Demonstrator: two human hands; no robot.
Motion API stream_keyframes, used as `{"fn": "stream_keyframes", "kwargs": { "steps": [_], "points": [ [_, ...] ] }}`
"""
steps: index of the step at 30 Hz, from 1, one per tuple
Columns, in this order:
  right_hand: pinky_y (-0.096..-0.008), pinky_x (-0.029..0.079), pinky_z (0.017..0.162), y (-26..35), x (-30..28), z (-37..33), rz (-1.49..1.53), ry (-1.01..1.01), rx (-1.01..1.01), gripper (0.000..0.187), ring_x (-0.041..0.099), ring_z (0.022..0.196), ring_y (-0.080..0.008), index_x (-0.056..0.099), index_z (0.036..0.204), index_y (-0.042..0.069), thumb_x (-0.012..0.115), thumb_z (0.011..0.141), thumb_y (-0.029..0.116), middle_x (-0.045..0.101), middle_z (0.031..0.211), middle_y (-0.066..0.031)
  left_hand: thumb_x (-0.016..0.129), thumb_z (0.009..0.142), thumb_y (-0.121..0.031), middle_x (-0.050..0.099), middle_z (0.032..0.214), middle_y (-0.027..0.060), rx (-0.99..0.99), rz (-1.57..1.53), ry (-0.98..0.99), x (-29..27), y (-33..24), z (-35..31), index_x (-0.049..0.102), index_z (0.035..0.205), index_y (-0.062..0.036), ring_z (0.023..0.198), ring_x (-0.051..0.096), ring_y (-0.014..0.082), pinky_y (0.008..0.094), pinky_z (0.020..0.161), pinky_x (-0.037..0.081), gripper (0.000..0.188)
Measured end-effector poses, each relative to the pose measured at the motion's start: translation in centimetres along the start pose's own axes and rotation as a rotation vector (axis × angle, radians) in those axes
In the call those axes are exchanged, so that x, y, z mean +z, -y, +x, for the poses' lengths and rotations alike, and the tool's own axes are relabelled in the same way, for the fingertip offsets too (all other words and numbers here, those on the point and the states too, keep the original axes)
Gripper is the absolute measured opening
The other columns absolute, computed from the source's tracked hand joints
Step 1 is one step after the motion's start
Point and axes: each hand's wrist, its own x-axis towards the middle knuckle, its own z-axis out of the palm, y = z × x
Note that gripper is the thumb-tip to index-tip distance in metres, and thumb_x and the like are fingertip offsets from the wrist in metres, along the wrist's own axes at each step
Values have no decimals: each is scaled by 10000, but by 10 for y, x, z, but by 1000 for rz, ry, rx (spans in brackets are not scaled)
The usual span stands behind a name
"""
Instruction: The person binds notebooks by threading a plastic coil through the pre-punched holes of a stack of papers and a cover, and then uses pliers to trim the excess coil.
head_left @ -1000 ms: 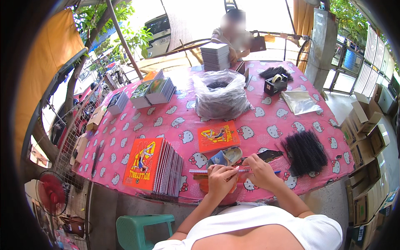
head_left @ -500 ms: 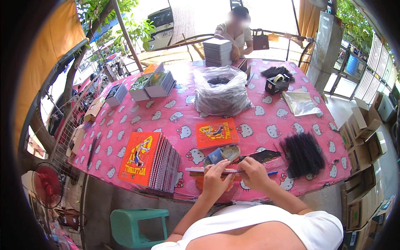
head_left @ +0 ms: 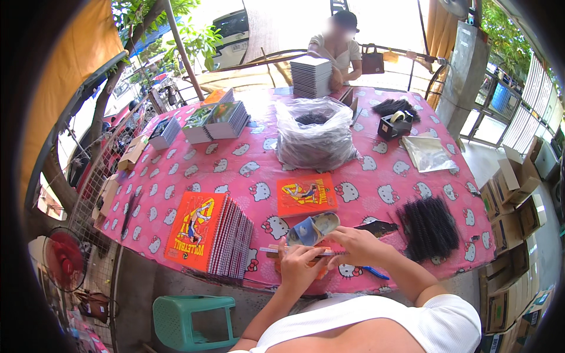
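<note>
Close to the table's near edge, a thin notebook [head_left: 271, 249] is held edge-on, its long edge facing up. My left hand [head_left: 298, 266] pinches it from the left with bent fingers. My right hand [head_left: 358, 248] is closed at its right end; the fingertips partly hide that edge. Just beyond the hands lies a blue and tan slipper-shaped object [head_left: 313, 229]. Blue-handled pliers [head_left: 375, 272] lie beside my right wrist. An orange notebook cover [head_left: 306, 195] rests flat farther off. To the right is a heap of black spiral coils [head_left: 428, 228].
A stack of orange spiral notebooks [head_left: 206, 232] stands at left. Mid-table sits a plastic bag [head_left: 313, 138] of black coils; a tape dispenser [head_left: 394, 125] and clear plastic sleeves [head_left: 428, 154] are at far right. Across the table, a person [head_left: 338, 56] sits behind stacked notebooks [head_left: 311, 76]. A green stool [head_left: 191, 317] stands nearby.
Both hands and the notebook have come slightly nearer to me. The pliers show more beside my right wrist. The view has shifted a little, and the person opposite has changed head position.
</note>
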Motion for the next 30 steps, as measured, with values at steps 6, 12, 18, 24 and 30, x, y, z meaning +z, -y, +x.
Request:
{"fn": "stream_keyframes", "kwargs": {
  "steps": [6,12,18,24,30],
  "points": [
    [-415,482,812,-35,7,38,-33,157,-24,458,576,1001,-315,574,1107,71,684,748,333,564,1059,-128,770,657,-280,658,749,27,33,70,-36,-1,-1,-1,690,843,-155,747,616,193,442,975,304,238],
    [-403,496,788,-93,75,63,-329,86,-18,433,557,1026,-308,587,1033,73,723,673,272,582,1079,-123,785,623,-222,677,798,40,29,11,-8,-2,3,1,697,801,-141,784,620,219,443,950,331,215],
    [-416,501,698,-115,88,47,-54,-246,-79,399,599,843,-327,566,912,60,743,614,256,606,884,-144,819,589,-241,642,843,41,-25,-48,-63,1,-4,7,629,810,-104,875,597,237,419,925,328,322],
    [-397,483,716,-98,64,10,205,-402,333,433,596,842,-264,487,965,32,750,656,185,586,866,-130,821,575,-222,627,753,37,-2,-56,-27,8,5,0,622,771,-94,770,609,226,422,904,345,307],
    [-290,463,687,-92,36,-13,881,-331,37,428,533,771,-110,537,979,23,798,649,101,607,842,-68,836,580,-243,636,711,37,-11,-54,-75,2,4,3,630,736,-95,700,618,220,405,889,365,298]
  ]
}}
